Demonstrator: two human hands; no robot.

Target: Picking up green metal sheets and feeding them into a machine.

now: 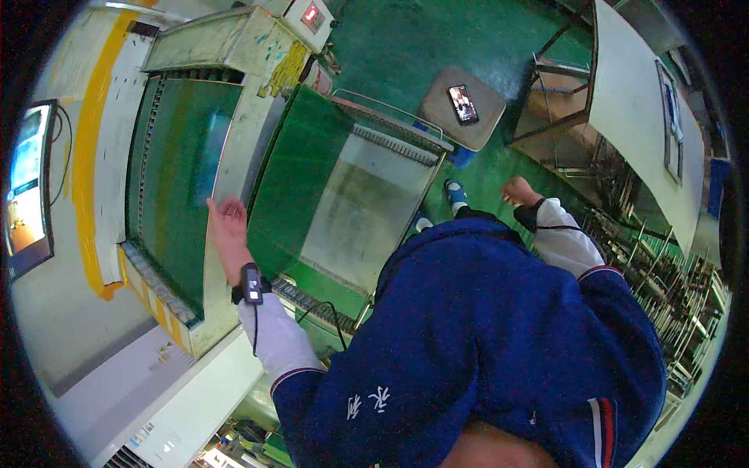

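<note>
My left hand (228, 222) is raised beside the pale front edge of a machine, its thumb apart from the lightly bent fingers and nothing held. Behind that edge is the machine's opening (183, 171), with a dark green surface inside. Just right of this hand stands a slotted metal rack (390, 144) bearing a green panel (300, 148) and a pale, see-through sheet (359, 203). My right hand (519, 191) is out to the right of my body, fingers curled in, with no object showing in it. Dark bands circle both wrists.
A lit phone (463, 104) lies on a padded stool (437, 93) beyond the rack. At the far left hangs a screen (30, 187). On the right are a large white panel (632, 101) and a crowd of metal rods (663, 288). The floor (382, 47) is green.
</note>
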